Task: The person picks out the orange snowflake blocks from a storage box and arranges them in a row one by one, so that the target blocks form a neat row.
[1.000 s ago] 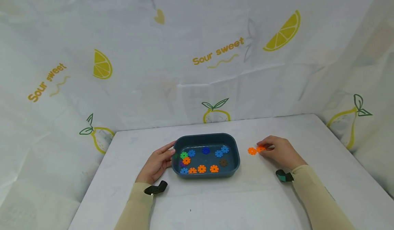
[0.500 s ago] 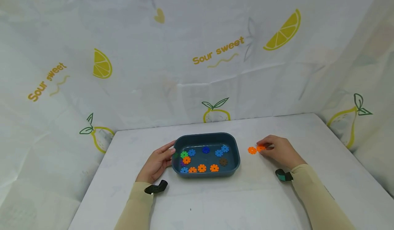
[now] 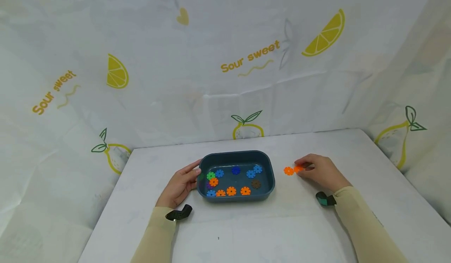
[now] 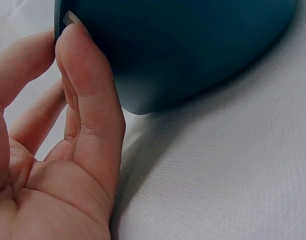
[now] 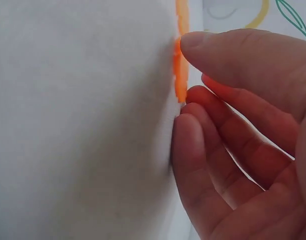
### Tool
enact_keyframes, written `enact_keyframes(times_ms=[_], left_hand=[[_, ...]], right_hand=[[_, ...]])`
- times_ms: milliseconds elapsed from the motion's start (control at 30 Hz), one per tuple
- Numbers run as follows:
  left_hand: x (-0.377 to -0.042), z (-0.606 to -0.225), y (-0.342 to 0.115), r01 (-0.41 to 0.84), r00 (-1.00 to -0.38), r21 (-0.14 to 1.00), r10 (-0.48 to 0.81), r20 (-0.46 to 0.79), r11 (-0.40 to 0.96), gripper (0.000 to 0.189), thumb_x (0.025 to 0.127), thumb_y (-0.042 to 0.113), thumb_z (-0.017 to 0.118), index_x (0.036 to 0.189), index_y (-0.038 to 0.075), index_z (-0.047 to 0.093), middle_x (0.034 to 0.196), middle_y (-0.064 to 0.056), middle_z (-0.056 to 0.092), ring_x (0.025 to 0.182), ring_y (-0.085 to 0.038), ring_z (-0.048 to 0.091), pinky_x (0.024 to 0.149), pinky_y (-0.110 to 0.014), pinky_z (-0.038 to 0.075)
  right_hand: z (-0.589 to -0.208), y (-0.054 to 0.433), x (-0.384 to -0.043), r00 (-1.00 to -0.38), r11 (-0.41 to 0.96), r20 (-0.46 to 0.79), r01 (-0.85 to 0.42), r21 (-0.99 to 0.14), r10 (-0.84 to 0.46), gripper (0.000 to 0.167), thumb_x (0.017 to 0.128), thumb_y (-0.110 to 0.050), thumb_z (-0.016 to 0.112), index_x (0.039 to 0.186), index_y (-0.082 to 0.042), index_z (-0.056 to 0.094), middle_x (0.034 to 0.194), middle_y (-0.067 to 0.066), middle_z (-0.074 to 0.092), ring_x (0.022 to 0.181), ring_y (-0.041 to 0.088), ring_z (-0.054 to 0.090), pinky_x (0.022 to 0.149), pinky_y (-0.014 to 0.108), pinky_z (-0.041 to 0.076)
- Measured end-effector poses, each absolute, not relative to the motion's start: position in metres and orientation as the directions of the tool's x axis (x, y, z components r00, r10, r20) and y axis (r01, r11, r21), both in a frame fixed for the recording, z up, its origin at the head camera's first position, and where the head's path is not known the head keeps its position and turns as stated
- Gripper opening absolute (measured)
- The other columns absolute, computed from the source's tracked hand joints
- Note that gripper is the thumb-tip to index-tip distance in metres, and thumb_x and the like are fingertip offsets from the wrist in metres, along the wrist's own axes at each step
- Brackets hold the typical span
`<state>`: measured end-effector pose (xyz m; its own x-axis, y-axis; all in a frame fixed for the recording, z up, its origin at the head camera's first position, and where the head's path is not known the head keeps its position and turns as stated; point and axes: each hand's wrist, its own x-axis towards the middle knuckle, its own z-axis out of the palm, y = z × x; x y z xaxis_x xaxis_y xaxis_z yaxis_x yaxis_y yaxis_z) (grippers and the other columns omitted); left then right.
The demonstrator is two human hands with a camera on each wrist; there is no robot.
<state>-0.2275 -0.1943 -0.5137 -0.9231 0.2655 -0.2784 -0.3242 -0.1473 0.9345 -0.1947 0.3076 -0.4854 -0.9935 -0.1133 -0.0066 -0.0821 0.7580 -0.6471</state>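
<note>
A dark teal plastic box (image 3: 235, 198) with rounded corners sits on the table. My left hand (image 3: 179, 186) holds its left end, fingers against the wall (image 4: 158, 45) in the left wrist view. Inside lie several notched plastic snowflake discs: orange (image 3: 231, 191), blue (image 3: 251, 173), green (image 3: 210, 175), brown (image 3: 256, 184) and a mostly covered purple one. Right of the box, my right hand (image 3: 321, 173) pinches an orange snowflake disc (image 3: 298, 169) between thumb and fingers. Another orange disc (image 3: 288, 171) adjoins it on the left; whether the two are interlocked I cannot tell.
A white cloth covers the table (image 3: 246, 235). Behind and at the sides hangs a white curtain (image 3: 158, 110) with lemon prints. A black strap (image 3: 179, 213) is on the left wrist and another strap (image 3: 325, 199) on the right.
</note>
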Motion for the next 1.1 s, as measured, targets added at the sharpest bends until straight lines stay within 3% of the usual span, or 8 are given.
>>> enact_keyframes(times_ms=[300, 500, 667, 900, 1100], left_hand=[[-0.231, -0.516, -0.193, -0.301, -0.928, 0.944, 0.268, -0.257, -0.134, 0.053, 0.104, 0.031, 0.075, 0.154, 0.023, 0.062, 0.145, -0.007, 0.069, 0.106, -0.018, 0.07, 0.094, -0.029, 0.062], [-0.231, -0.518, -0.196, -0.291, -0.933, 0.947, 0.256, -0.251, -0.132, 0.052, 0.102, 0.032, 0.077, 0.152, 0.025, 0.064, 0.144, -0.007, 0.069, 0.107, -0.02, 0.069, 0.094, -0.03, 0.062], [-0.232, -0.518, -0.198, -0.281, -0.934, 0.952, 0.262, -0.242, -0.121, 0.054, 0.1, 0.033, 0.079, 0.152, 0.024, 0.065, 0.142, -0.007, 0.07, 0.106, -0.02, 0.068, 0.094, -0.029, 0.061], [-0.235, -0.517, -0.197, -0.248, -0.934, 0.963, 0.289, -0.21, -0.101, 0.055, 0.104, 0.03, 0.075, 0.156, 0.021, 0.06, 0.14, -0.009, 0.073, 0.112, -0.02, 0.071, 0.095, -0.031, 0.062], [-0.237, -0.519, -0.2, -0.246, -0.933, 0.963, 0.297, -0.204, -0.111, 0.051, 0.105, 0.03, 0.074, 0.154, 0.022, 0.062, 0.139, -0.01, 0.073, 0.113, -0.019, 0.071, 0.096, -0.032, 0.062]], right_hand=[[-0.465, 0.296, -0.195, -0.987, 0.725, 0.01, -0.125, -0.678, -0.161, 0.04, 0.1, -0.025, 0.079, 0.137, -0.011, 0.073, 0.13, 0.012, 0.075, 0.116, 0.032, 0.072, 0.097, 0.048, 0.063], [-0.432, 0.256, -0.217, -0.959, 0.722, 0.083, -0.26, -0.641, -0.272, 0.042, 0.1, -0.02, 0.079, 0.139, -0.009, 0.071, 0.122, 0.012, 0.077, 0.11, 0.028, 0.073, 0.1, 0.051, 0.062], [-0.41, 0.212, -0.237, -0.922, 0.685, 0.054, -0.324, -0.652, -0.384, 0.036, 0.099, -0.017, 0.079, 0.135, -0.012, 0.074, 0.117, 0.005, 0.077, 0.108, 0.023, 0.072, 0.099, 0.047, 0.062], [-0.409, 0.131, -0.259, -0.795, 0.615, -0.01, -0.461, -0.639, -0.607, 0.035, 0.1, -0.018, 0.08, 0.134, -0.011, 0.076, 0.122, 0.005, 0.078, 0.106, 0.017, 0.071, 0.099, 0.042, 0.061], [-0.426, 0.074, -0.267, -0.694, 0.591, -0.076, -0.544, -0.595, -0.716, 0.032, 0.097, -0.015, 0.082, 0.129, -0.01, 0.077, 0.119, 0.004, 0.077, 0.102, 0.012, 0.069, 0.096, 0.036, 0.061]])
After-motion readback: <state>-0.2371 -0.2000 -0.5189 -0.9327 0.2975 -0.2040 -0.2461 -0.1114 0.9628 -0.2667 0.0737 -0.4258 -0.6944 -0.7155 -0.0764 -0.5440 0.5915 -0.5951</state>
